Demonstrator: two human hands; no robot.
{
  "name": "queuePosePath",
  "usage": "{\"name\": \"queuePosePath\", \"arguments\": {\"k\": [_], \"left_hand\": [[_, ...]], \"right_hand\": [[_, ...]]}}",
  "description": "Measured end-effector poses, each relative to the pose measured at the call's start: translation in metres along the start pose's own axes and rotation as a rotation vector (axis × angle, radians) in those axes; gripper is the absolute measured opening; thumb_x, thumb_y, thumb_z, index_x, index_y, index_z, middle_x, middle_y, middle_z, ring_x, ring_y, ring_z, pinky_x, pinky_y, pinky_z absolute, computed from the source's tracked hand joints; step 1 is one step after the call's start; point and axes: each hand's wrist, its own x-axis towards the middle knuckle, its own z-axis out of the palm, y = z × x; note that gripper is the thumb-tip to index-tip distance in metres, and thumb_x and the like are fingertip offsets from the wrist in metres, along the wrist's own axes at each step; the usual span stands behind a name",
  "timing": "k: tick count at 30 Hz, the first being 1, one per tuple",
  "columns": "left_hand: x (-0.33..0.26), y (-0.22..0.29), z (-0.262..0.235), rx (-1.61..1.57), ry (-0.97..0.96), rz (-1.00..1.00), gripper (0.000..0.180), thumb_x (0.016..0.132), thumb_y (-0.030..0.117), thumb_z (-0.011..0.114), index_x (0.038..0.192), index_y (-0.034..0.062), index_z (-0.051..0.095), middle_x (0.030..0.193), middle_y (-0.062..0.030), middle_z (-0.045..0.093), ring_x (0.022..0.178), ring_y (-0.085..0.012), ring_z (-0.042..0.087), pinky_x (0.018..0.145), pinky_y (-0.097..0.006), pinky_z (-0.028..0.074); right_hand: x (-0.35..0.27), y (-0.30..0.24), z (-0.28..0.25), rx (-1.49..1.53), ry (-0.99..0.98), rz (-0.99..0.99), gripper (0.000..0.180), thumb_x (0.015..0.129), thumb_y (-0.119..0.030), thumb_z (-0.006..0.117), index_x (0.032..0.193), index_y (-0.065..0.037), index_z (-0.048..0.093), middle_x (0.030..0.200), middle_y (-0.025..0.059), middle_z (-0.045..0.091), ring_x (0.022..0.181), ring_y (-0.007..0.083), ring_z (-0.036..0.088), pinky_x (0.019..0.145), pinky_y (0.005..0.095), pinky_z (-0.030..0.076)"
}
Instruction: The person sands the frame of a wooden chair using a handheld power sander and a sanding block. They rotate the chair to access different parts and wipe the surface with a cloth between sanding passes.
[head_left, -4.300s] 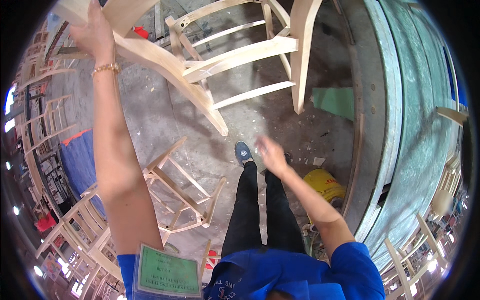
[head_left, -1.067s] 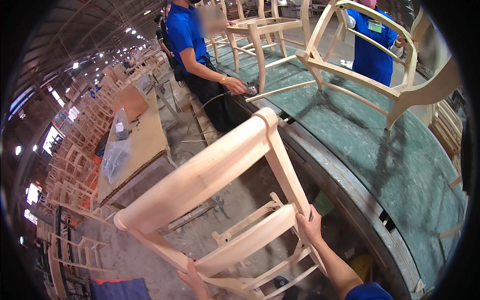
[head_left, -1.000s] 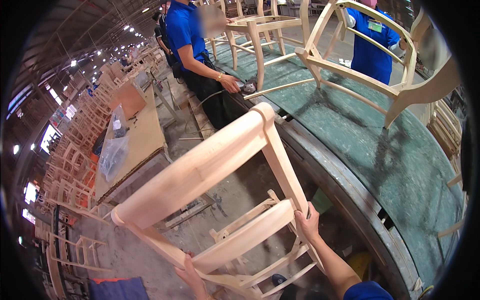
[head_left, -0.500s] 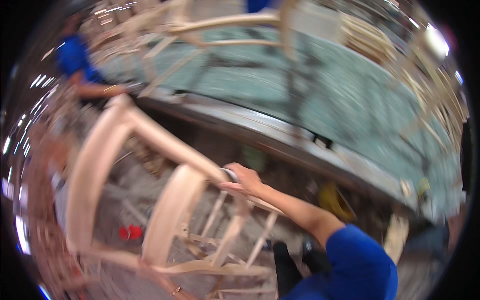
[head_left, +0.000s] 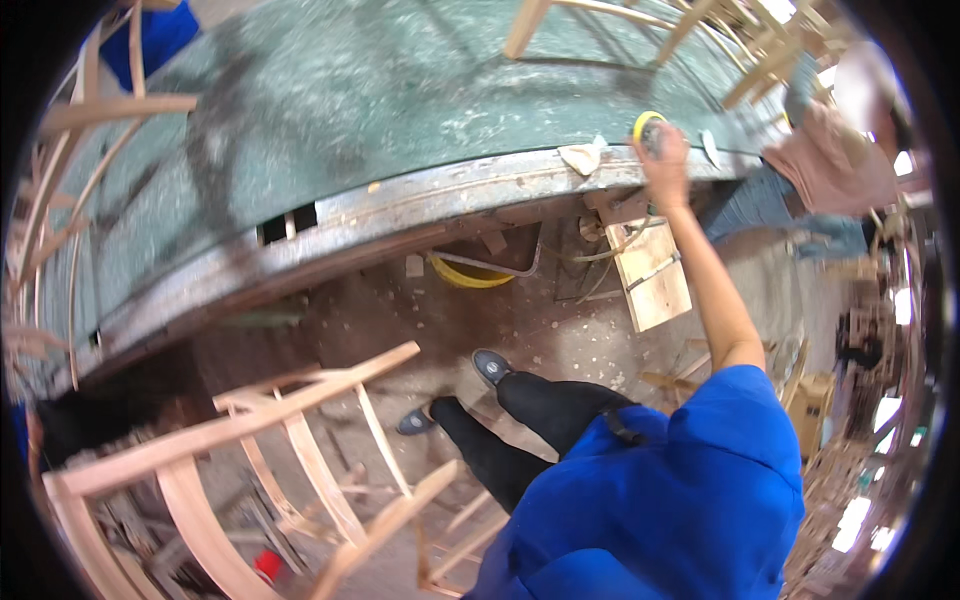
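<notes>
My right hand (head_left: 665, 158) reaches out to the edge of the green-topped workbench (head_left: 400, 110). Its fingers are wrapped round a palm sander (head_left: 646, 128) with a round yellow rim, tilted up on its side. A crumpled whitish piece (head_left: 583, 157), perhaps cloth or sandpaper, lies on the bench edge left of that hand, and another pale scrap (head_left: 710, 148) lies to its right. At the lower left a bare wooden chair frame (head_left: 318, 475) leans over the floor beside my legs. My left hand is out of sight.
Wooden chair frames (head_left: 590, 15) stand on the bench, with more at the far left (head_left: 120, 108). A yellow basin (head_left: 470, 272) and a wooden board (head_left: 652, 275) are below the bench edge. A person in a pink top (head_left: 835, 165) is at the right. A red object (head_left: 267, 565) lies low left.
My view has swung to the right. My right hand has left the chair frame and moved to the bench, where it grips the palm sander. My left hand has gone out of view.
</notes>
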Motion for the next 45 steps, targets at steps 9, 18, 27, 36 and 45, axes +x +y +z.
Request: {"name": "queuePosePath", "arguments": {"k": [9,18,27,36,45], "left_hand": [[-0.014,0.01,-0.13,0.658,-0.077,0.31,0.039,0.092,0.027,0.056,0.114,-0.0043,0.06,0.106,-0.0152,0.064,0.096,-0.0254,0.061,0.086,-0.04,0.05],[0.012,-0.027,-0.114,-0.386,0.182,-0.262,0.03,0.09,0.02,0.062,0.106,-0.0053,0.066,0.102,-0.0119,0.066,0.089,-0.0205,0.065,0.079,-0.035,0.054],[0.035,-0.056,-0.101,-0.5,0.285,-0.156,0.037,0.081,0.022,0.074,0.103,-0.0057,0.06,0.094,-0.0116,0.066,0.077,-0.0187,0.065,0.064,-0.032,0.055],[0.078,-0.103,-0.119,-0.467,0.235,-0.095,0.028,0.087,0.022,0.066,0.102,-0.002,0.064,0.088,-0.0048,0.065,0.074,-0.0135,0.062,0.062,-0.029,0.052],[0.106,-0.113,-0.091,-0.459,0.195,-0.058,0.034,0.086,0.028,0.068,0.099,-0.004,0.065,0.088,-0.0041,0.065,0.074,-0.0099,0.058,0.063,-0.029,0.048]], "right_hand": [[0.054,0.11,0.08,0.196,-0.175,0.231,0.092,0.074,-0.058,0.073,0.135,0.006,0.045,0.135,0.0275,0.048,0.123,0.0369,0.048,0.106,0.0426,0.038],[0.024,0.08,0.039,0.446,-0.115,0.418,0.06,0.066,-0.013,0.083,0.114,0.009,0.054,0.105,0.0192,0.064,0.083,0.0256,0.064,0.073,0.0379,0.058],[-0.021,0.032,-0.073,0.88,-0.243,0.37,0.029,0.077,-0.016,0.067,0.095,0.002,0.054,0.077,0.0067,0.054,0.063,0.0147,0.047,0.055,0.0286,0.036],[-0.176,-0.252,-0.051,0.924,-0.942,-0.234,0.081,0.07,0.0,0.069,0.143,-0.005,0.035,0.143,0.0185,0.037,0.129,0.0318,0.041,0.107,0.0425,0.034],[-0.38,-0.533,-0.022,1.037,-0.87,-1.454,0.084,0.06,-0.004,0.079,0.134,-0.032,0.051,0.126,0.0239,0.043,0.113,0.0423,0.051,0.087,0.0445,0.051]]}}
